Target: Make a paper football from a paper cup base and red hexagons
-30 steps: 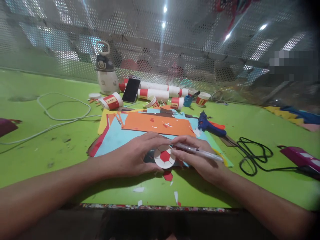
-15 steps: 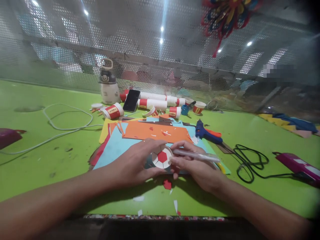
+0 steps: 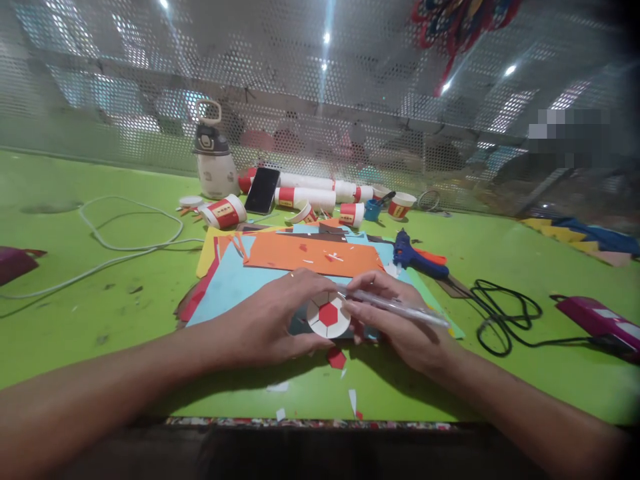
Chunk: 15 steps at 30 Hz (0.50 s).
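A round white disc (image 3: 316,323) with a red hexagon in its middle and dark lines running out from it faces up over the stacked paper. My left hand (image 3: 280,317) holds it by the edge, thumb below and fingers above. In my right hand (image 3: 395,310) is a clear pen (image 3: 407,311), its tip near the disc's upper right edge. The lower fingers of that hand are partly hidden. On the green table just below the disc lies a red paper piece (image 3: 337,359).
Orange card (image 3: 310,255) and blue sheets (image 3: 220,293) lie under and behind my hands. A blue glue gun (image 3: 420,259) with a black cable is at right. Behind stand a bottle (image 3: 216,173), a phone (image 3: 263,191) and paper cups (image 3: 225,212). White scraps lie near the front edge.
The pen in my right hand has tilted, its tip now higher, at the disc's upper edge. The disc is turned slightly more face-on. The whole view has shifted a little.
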Each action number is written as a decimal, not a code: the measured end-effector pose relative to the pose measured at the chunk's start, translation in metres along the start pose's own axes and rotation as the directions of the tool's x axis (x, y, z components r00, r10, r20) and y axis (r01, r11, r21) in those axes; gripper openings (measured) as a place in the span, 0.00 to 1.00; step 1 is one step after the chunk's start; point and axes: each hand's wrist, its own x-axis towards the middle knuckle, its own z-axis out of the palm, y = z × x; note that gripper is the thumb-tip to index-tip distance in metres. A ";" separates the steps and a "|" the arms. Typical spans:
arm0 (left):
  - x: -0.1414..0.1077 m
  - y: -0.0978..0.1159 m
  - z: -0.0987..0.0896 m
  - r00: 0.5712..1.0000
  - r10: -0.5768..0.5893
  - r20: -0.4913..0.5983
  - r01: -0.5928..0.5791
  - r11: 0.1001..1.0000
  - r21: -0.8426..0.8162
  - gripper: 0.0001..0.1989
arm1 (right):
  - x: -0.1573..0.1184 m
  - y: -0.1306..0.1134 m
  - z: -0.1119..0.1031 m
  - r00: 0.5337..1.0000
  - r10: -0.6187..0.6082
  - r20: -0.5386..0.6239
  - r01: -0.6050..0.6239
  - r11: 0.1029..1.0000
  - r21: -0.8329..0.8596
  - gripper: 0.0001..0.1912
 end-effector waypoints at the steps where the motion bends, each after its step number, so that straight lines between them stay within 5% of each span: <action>1: 0.000 -0.001 0.000 1.000 0.011 -0.015 -0.011 1.000 0.019 0.21 | 0.000 0.000 0.000 1.000 0.013 -0.003 -0.013 1.000 0.023 0.10; 8: -0.002 0.001 0.000 0.998 -0.006 -0.060 0.013 0.994 0.110 0.22 | -0.004 -0.002 0.004 0.997 0.075 0.006 -0.075 0.992 0.101 0.10; 15: -0.002 -0.003 0.001 0.998 -0.069 -0.014 0.070 0.993 0.092 0.19 | -0.005 0.001 0.004 0.995 0.095 0.035 -0.094 0.995 -0.022 0.08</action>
